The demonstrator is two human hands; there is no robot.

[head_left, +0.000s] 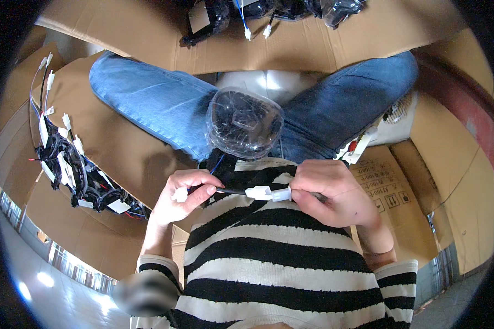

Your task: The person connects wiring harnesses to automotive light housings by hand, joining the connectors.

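Observation:
My left hand (186,192) pinches a black cable (231,191) between thumb and fingers. At the cable's end is a white plug connector (258,192), which meets a translucent white connector (281,195). My right hand (332,194) is closed on that translucent one; whether the two are fully joined I cannot tell. A second small white connector (179,194) shows at my left hand. Beyond the hands, in my lap, lies a rounded black part (244,122) in clear plastic wrap. A blue wire (218,163) runs between it and my left hand.
To the left, a cardboard box (66,219) holds several black wired parts (74,170) with white connectors. More wrapped black parts (280,8) lie on cardboard (291,52) at the far side. A printed carton (389,189) stands at right, near a dark red curved object (461,88).

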